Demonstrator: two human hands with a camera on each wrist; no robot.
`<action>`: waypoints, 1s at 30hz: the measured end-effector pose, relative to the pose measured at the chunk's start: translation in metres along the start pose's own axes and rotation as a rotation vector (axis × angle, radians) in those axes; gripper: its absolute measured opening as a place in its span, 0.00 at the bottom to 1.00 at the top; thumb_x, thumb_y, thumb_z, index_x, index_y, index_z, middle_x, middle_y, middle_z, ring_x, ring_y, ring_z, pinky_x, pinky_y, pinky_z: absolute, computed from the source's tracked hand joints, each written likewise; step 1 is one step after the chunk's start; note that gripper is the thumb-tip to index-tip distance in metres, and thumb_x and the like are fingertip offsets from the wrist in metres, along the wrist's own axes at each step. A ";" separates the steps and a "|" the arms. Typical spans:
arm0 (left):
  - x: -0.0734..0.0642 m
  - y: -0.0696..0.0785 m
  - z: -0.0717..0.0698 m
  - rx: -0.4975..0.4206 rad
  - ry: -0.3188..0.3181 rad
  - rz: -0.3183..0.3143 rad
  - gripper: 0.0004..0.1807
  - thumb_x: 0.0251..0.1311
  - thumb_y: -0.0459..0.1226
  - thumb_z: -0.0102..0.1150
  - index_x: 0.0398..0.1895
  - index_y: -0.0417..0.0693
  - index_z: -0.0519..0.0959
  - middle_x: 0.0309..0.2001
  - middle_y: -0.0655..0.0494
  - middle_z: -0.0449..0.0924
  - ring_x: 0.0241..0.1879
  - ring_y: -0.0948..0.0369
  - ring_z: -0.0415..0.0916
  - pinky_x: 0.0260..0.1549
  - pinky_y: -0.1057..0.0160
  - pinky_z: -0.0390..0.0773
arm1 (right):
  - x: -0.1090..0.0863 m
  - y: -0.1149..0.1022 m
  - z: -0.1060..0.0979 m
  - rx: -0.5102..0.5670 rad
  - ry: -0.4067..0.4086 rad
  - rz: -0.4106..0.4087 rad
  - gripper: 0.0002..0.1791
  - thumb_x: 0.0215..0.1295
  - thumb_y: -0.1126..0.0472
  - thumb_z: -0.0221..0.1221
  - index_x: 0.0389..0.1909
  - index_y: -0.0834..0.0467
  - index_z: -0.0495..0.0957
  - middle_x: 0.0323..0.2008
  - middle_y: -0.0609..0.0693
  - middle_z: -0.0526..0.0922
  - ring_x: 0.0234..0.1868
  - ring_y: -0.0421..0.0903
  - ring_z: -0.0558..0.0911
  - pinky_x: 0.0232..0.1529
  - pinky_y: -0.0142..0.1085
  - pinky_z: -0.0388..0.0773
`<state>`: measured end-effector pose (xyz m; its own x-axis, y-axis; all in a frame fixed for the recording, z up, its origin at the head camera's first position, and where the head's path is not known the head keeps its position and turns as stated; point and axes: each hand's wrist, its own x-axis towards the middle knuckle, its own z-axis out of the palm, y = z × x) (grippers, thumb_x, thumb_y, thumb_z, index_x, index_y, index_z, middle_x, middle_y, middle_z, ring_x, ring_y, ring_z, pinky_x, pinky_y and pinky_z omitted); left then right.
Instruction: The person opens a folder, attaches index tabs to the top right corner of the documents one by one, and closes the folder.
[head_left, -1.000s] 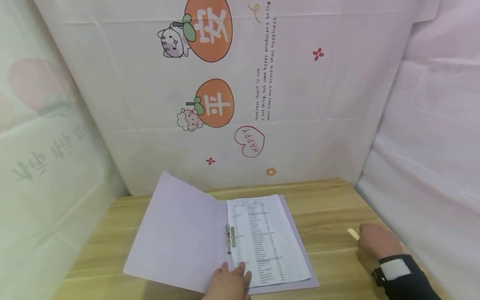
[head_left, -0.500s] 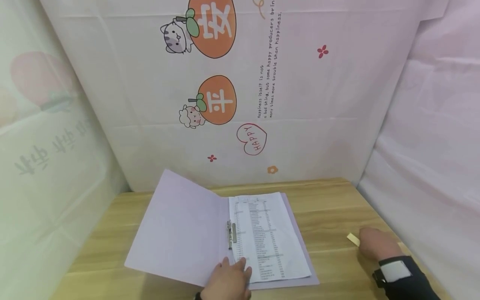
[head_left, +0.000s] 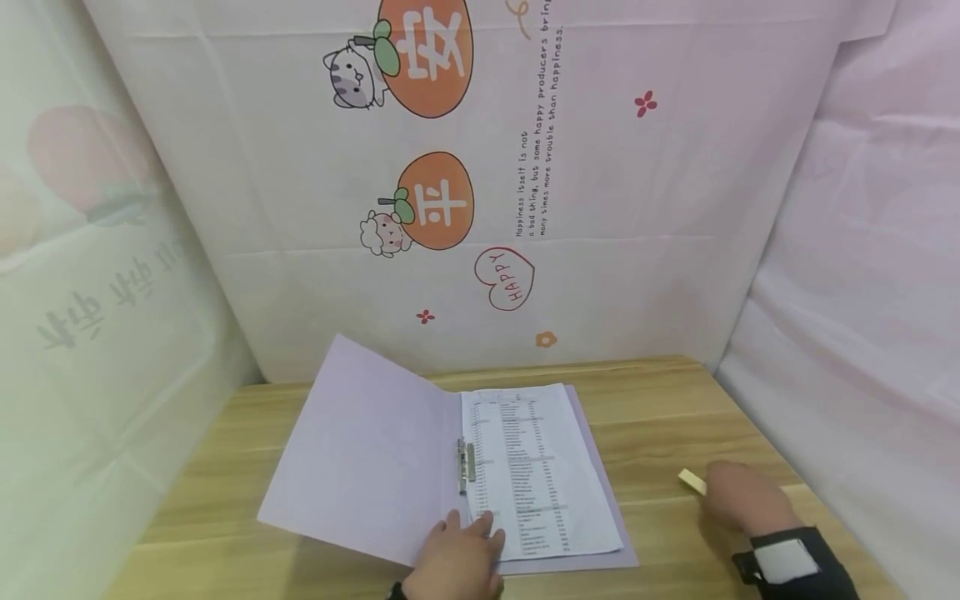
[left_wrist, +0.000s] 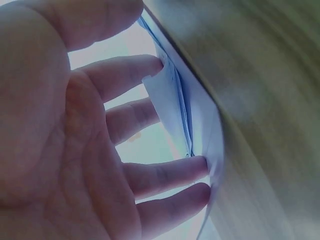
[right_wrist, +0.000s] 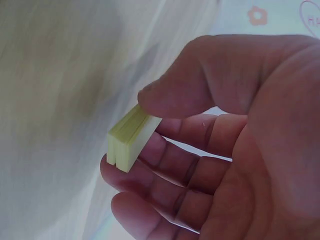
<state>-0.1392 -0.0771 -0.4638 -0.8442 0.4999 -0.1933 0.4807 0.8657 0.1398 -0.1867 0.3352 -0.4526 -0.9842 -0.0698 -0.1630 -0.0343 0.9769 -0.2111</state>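
My right hand (head_left: 750,498), pinching the yellow block (head_left: 692,481), has edged left, nearer the open folder (head_left: 367,458) but apart; my left hand (head_left: 457,556) rests, fingers extended, at its near edge.

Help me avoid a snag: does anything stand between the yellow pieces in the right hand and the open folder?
Nothing visible does: in the head view, only tabletop shows between the yellow pieces in the right hand and the folder. The left hand rests at its lower edge, off that line.
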 end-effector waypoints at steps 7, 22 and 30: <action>-0.001 0.002 0.001 0.046 -0.006 -0.007 0.28 0.56 0.56 0.66 0.60 0.63 0.80 0.64 0.60 0.74 0.60 0.41 0.71 0.54 0.42 0.73 | -0.008 -0.024 -0.004 0.008 0.078 -0.053 0.08 0.55 0.66 0.62 0.25 0.57 0.71 0.20 0.47 0.70 0.21 0.46 0.70 0.21 0.42 0.69; -0.007 -0.001 0.008 0.007 0.046 0.019 0.25 0.58 0.55 0.66 0.57 0.59 0.82 0.62 0.55 0.75 0.61 0.47 0.70 0.53 0.47 0.73 | -0.022 -0.088 0.006 0.080 0.186 -0.121 0.11 0.50 0.67 0.64 0.22 0.52 0.71 0.18 0.44 0.68 0.20 0.44 0.67 0.21 0.40 0.67; -0.020 0.007 -0.011 -0.136 0.253 0.053 0.18 0.63 0.48 0.63 0.49 0.48 0.85 0.48 0.56 0.83 0.48 0.57 0.79 0.45 0.56 0.78 | -0.034 -0.143 -0.001 0.121 0.203 -0.188 0.10 0.48 0.67 0.66 0.32 0.53 0.83 0.23 0.41 0.72 0.25 0.41 0.68 0.27 0.39 0.69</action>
<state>-0.1215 -0.0810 -0.4481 -0.8591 0.5079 0.0638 0.5043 0.8185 0.2751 -0.1483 0.1979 -0.4158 -0.9775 -0.1938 0.0838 -0.2108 0.9185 -0.3345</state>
